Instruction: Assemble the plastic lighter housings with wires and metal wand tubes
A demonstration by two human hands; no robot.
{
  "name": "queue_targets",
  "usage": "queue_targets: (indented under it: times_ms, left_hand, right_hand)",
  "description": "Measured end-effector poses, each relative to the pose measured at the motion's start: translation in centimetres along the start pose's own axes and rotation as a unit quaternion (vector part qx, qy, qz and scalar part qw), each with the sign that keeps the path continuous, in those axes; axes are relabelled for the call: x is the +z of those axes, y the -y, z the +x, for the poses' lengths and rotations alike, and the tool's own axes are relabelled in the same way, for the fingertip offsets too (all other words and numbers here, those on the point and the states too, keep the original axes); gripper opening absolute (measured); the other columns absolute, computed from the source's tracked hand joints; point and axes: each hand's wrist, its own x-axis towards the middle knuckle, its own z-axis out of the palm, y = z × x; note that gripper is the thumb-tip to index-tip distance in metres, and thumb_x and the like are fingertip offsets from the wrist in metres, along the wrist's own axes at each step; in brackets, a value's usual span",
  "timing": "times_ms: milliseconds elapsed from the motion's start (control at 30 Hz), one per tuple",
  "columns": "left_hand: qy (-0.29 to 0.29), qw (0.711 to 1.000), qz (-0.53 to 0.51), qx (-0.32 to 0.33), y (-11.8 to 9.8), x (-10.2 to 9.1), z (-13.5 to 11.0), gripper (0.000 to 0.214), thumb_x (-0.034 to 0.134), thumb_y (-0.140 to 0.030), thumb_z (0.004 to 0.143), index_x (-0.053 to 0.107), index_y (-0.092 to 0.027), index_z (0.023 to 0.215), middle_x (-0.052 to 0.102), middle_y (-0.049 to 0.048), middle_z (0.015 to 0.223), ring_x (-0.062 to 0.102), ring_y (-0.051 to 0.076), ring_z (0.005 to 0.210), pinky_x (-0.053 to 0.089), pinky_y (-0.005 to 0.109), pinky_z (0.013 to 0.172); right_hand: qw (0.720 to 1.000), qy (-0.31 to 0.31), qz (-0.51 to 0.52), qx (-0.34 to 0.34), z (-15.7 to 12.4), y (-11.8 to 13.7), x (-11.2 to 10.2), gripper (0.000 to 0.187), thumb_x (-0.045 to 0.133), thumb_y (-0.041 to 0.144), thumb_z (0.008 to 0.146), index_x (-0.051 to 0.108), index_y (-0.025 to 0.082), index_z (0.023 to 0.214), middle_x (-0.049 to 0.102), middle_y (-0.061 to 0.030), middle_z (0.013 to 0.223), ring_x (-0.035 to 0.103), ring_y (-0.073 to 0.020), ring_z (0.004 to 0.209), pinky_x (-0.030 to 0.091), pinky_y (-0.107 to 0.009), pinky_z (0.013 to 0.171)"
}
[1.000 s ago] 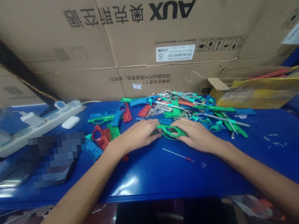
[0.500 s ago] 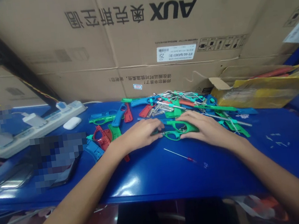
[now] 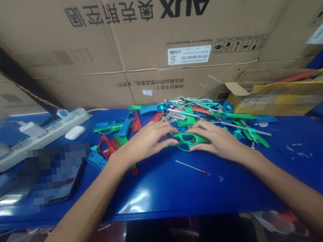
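My left hand (image 3: pixel 148 140) and my right hand (image 3: pixel 214 140) meet over a green plastic handle part (image 3: pixel 188 139) that lies on the blue table (image 3: pixel 164 188). Both hands have their fingers curled and pressed on it, the left at its left end, the right over its right half. Just behind them is a pile of blue, green and red plastic parts with metal rods (image 3: pixel 196 112). A thin metal pin with a red tip (image 3: pixel 191 167) lies on the table in front of my right hand.
More red, green and blue parts (image 3: pixel 113 139) lie left of my left hand. A white power strip (image 3: pixel 38 135) and a white earbud case (image 3: pixel 75 132) sit at far left. Large cardboard boxes (image 3: pixel 153 38) wall the back. A torn yellowish carton (image 3: pixel 280 97) is at right.
The right hand slid the green part a little rightward and back again. Both hands stay on it at nearly the same spot, and the view has shifted slightly.
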Motion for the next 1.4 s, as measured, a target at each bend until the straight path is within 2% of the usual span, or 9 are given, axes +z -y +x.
queue_targets:
  times_ms: [133,233,500,633,800,1000,1200,1400]
  left_hand:
    - [-0.004,1.0,0.02,0.004,0.7,0.4,0.1,0.023,0.053,-0.036,0.103,0.069,-0.021,0.11,0.073,0.0043,0.101,0.065,0.018,0.095,0.044,0.032,0.085]
    - [0.002,1.0,0.027,-0.007,0.9,0.8,0.2,0.021,0.055,-0.035,0.103,0.07,-0.022,0.109,0.074,0.0035,0.1,0.065,0.017,0.093,0.04,0.032,0.084]
    - [0.004,0.993,0.084,-0.08,0.3,1.9,0.1,0.018,0.051,-0.03,0.104,0.066,-0.02,0.104,0.072,0.0031,0.1,0.062,0.018,0.094,0.029,0.036,0.086]
    - [0.037,0.993,0.077,-0.079,0.2,2.2,0.1,0.018,0.048,-0.027,0.105,0.064,-0.02,0.109,0.068,0.0038,0.106,0.059,0.02,0.101,0.03,0.035,0.088]
    - [0.063,0.993,0.064,-0.079,0.2,2.3,0.0,0.022,0.049,-0.033,0.104,0.065,-0.02,0.111,0.065,0.0047,0.11,0.056,0.021,0.105,0.032,0.036,0.093]
    - [0.061,0.995,0.046,-0.065,0.1,2.2,0.1,0.024,0.049,-0.037,0.104,0.066,-0.019,0.107,0.065,0.0045,0.107,0.055,0.021,0.105,0.034,0.036,0.094]
    - [0.066,0.995,0.05,-0.051,0.3,2.3,0.0,0.025,0.053,-0.04,0.102,0.066,-0.019,0.104,0.066,0.004,0.105,0.056,0.021,0.101,0.034,0.036,0.093]
    - [0.067,0.994,0.079,-0.047,0.1,2.4,0.2,0.021,0.055,-0.036,0.101,0.068,-0.019,0.103,0.067,0.0041,0.103,0.057,0.021,0.1,0.034,0.036,0.093]
  right_hand:
    - [1.0,-0.01,0.019,-0.013,-0.1,-0.1,-0.1,0.046,0.063,0.048,0.094,0.057,0.024,0.132,0.061,-0.0093,0.12,0.061,-0.026,0.112,0.053,-0.041,0.095]
    - [0.999,0.006,0.05,-0.016,-0.3,-0.3,-0.6,0.04,0.063,0.045,0.094,0.06,0.023,0.127,0.061,-0.009,0.12,0.062,-0.025,0.11,0.053,-0.04,0.095]
    - [0.997,0.042,0.064,0.001,-0.5,-0.9,-1.1,0.037,0.054,0.044,0.1,0.061,0.025,0.131,0.06,-0.0088,0.124,0.059,-0.0252,0.117,0.049,-0.042,0.102]
    - [0.995,0.06,0.082,0.001,-0.6,-1.0,-1.0,0.04,0.056,0.046,0.099,0.059,0.024,0.132,0.059,-0.0086,0.125,0.059,-0.0244,0.116,0.049,-0.041,0.103]
    - [0.992,0.07,0.105,0.003,-0.5,-1.1,-0.8,0.038,0.055,0.048,0.099,0.061,0.025,0.128,0.06,-0.0084,0.122,0.059,-0.0245,0.113,0.049,-0.042,0.1]
    - [0.993,0.058,0.102,-0.004,-0.5,-1.0,-1.1,0.036,0.056,0.048,0.098,0.064,0.026,0.125,0.062,-0.0082,0.118,0.058,-0.0258,0.113,0.048,-0.045,0.101]
    - [0.993,0.077,0.087,-0.011,-0.6,-1.2,-1.2,0.037,0.056,0.047,0.098,0.064,0.026,0.127,0.062,-0.0084,0.12,0.057,-0.0256,0.115,0.046,-0.045,0.101]
    - [0.994,0.079,0.069,-0.009,-0.6,-1.1,-1.1,0.037,0.057,0.046,0.098,0.064,0.026,0.128,0.063,-0.0084,0.12,0.058,-0.0257,0.114,0.048,-0.045,0.1]
